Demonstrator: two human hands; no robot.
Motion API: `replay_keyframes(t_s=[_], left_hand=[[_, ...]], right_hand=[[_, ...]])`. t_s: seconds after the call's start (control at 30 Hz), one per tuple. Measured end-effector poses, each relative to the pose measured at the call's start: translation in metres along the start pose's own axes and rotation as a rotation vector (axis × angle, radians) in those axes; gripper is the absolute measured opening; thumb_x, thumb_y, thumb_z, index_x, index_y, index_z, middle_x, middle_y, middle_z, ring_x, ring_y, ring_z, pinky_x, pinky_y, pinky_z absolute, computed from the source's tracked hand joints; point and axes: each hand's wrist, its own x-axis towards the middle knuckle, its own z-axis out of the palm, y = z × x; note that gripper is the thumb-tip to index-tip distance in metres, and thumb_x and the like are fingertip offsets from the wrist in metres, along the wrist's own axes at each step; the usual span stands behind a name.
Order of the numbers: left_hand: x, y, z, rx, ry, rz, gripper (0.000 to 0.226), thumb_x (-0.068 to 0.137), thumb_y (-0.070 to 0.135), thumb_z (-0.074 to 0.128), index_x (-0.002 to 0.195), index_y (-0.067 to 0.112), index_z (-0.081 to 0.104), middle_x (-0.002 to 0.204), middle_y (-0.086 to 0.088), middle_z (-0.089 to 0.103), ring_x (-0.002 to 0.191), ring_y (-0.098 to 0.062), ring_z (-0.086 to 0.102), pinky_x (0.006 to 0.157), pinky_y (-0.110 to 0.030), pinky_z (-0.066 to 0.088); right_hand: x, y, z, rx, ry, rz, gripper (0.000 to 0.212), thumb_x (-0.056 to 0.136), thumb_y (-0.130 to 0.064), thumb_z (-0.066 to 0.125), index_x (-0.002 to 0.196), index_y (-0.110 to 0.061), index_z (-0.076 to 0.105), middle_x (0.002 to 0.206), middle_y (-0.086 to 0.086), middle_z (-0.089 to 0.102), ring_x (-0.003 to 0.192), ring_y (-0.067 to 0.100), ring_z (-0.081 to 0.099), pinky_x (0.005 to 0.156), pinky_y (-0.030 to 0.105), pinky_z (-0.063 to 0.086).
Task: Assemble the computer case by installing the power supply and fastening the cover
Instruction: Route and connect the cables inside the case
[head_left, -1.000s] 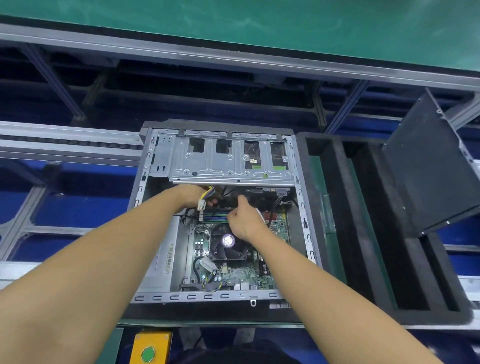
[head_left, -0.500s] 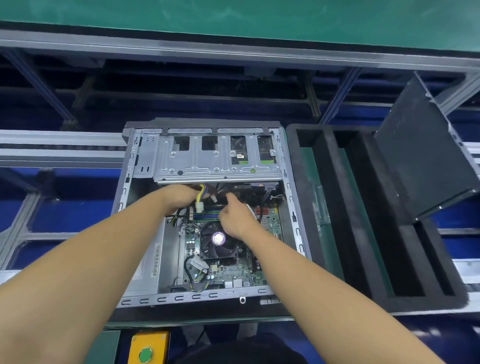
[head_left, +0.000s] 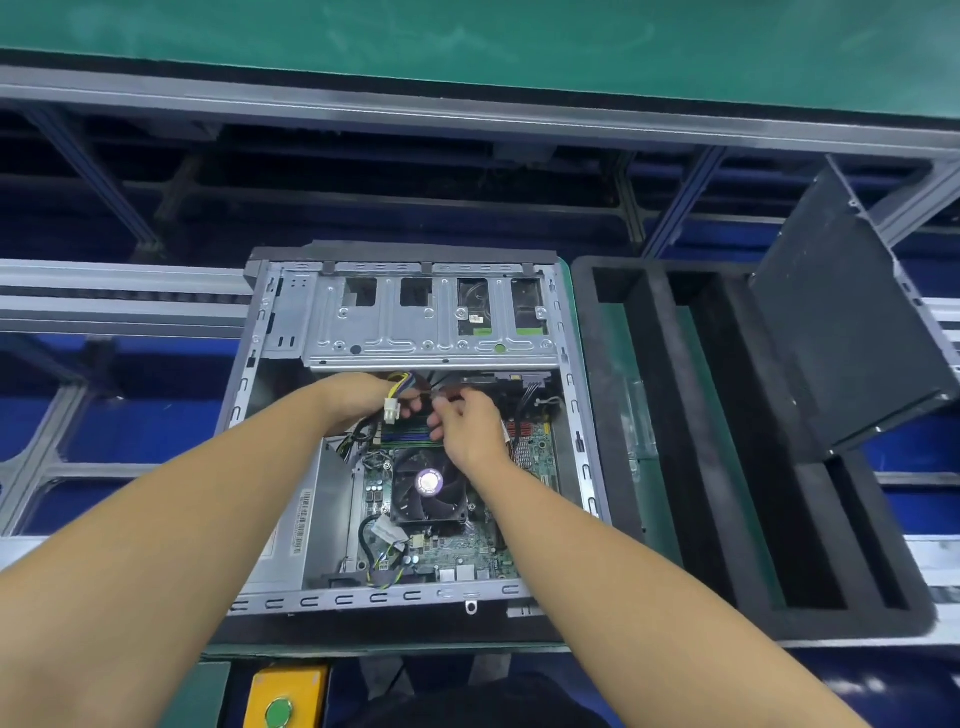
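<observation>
Inside the computer case (head_left: 337, 601), at its far end, the power supply's cable bundle (head_left: 404, 381) is gripped by the left hand (head_left: 358, 402); a dark lead (head_left: 434, 383) appears pinched by the right hand (head_left: 470, 431). Wires are judged limp and light; the rigid white connector (head_left: 390, 414) should be held.

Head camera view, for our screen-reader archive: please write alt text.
Two hands work inside an open computer case: the left hand grips coloured wires with a white connector, the right hand pinches a cable beside it. A black cover leans nearby.
</observation>
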Motion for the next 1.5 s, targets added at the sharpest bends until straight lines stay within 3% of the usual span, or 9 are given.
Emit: replay_keyframes(t_s=[0.27,0.47,0.5,0.57,0.7,0.9,1.07,1.37,1.5], left_hand=[[0.004,0.021,0.006,0.777,0.18,-0.12,0.043,0.099,0.055,0.044,0.107,0.016,0.061,0.097,-0.006,0.051,0.095,-0.027,0.053,0.077,-0.026,0.033],[0.007,0.017,0.005,0.624,0.13,-0.149,0.05,0.09,0.067,0.053,0.101,0.021,0.066,0.124,0.005,0.039,0.131,-0.026,0.045,0.084,-0.036,0.043],[0.009,0.015,0.003,0.608,0.152,-0.165,0.05,0.093,0.061,0.054,0.106,0.016,0.068,0.101,-0.007,0.066,0.086,-0.022,0.038,0.084,-0.037,0.044],[0.014,0.014,0.0,0.657,0.197,-0.188,0.043,0.103,0.041,0.045,0.125,0.008,0.062,0.128,-0.015,0.062,0.102,-0.026,0.053,0.093,-0.037,0.042],[0.02,0.016,0.001,0.612,0.193,-0.248,0.031,0.105,0.029,0.039,0.1,0.012,0.064,0.119,-0.015,0.06,0.085,-0.021,0.053,0.088,-0.035,0.039],[0.018,0.013,0.006,0.263,0.056,-0.213,0.083,0.085,0.062,0.065,0.148,0.012,0.042,0.157,-0.011,0.037,0.142,-0.026,0.036,0.113,-0.036,0.025],[0.009,0.015,0.007,0.292,-0.156,0.009,0.05,0.076,0.062,0.072,0.102,0.02,0.069,0.101,0.002,0.067,0.095,-0.017,0.058,0.105,-0.043,0.039],[0.02,0.02,0.018,0.71,0.193,-0.22,0.042,0.093,0.046,0.056,0.061,0.02,0.052,0.063,0.004,0.049,0.058,-0.013,0.04,0.056,-0.028,0.032],[0.025,0.021,0.009,0.75,0.198,-0.305,0.041,0.103,0.041,0.043,0.081,0.014,0.065,0.081,-0.001,0.066,0.07,-0.017,0.051,0.068,-0.029,0.041]], right_hand=[[0.002,-0.011,-0.007,0.046,-0.087,0.157,0.022,0.111,-0.018,0.042,0.111,-0.003,0.059,0.071,-0.002,0.061,0.044,0.004,0.056,0.05,0.014,0.043],[-0.007,-0.016,-0.005,-0.007,-0.128,0.146,0.04,0.11,-0.01,0.038,0.149,0.001,0.039,0.084,0.01,0.072,0.072,0.019,0.064,0.082,0.035,0.053],[-0.012,-0.016,-0.004,-0.06,-0.144,0.13,0.046,0.109,-0.007,0.039,0.154,-0.001,0.032,0.09,0.01,0.073,0.086,0.023,0.067,0.093,0.04,0.053],[-0.021,-0.016,-0.006,-0.22,-0.177,0.074,0.054,0.103,-0.003,0.041,0.156,-0.007,0.029,0.103,0.007,0.073,0.108,0.028,0.064,0.102,0.046,0.05],[-0.036,-0.013,-0.018,-0.413,-0.22,-0.008,0.035,0.106,-0.008,0.037,0.136,-0.013,0.053,0.125,0.012,0.066,0.104,0.03,0.065,0.093,0.046,0.055],[-0.046,-0.014,-0.022,-0.553,-0.297,-0.085,0.031,0.102,-0.001,0.04,0.126,-0.013,0.056,0.121,0.012,0.059,0.083,0.025,0.054,0.072,0.033,0.043],[-0.046,-0.016,-0.024,-0.584,-0.32,-0.1,0.03,0.1,-0.001,0.044,0.126,-0.01,0.056,0.134,0.014,0.057,0.101,0.029,0.055,0.082,0.033,0.044],[-0.045,-0.017,-0.023,-0.593,-0.321,-0.116,0.028,0.101,-0.002,0.045,0.126,-0.008,0.057,0.135,0.014,0.055,0.116,0.034,0.056,0.093,0.039,0.048],[-0.044,-0.016,-0.021,-0.611,-0.324,-0.132,0.03,0.102,-0.002,0.046,0.13,-0.008,0.056,0.142,0.012,0.051,0.122,0.032,0.052,0.1,0.038,0.047]])
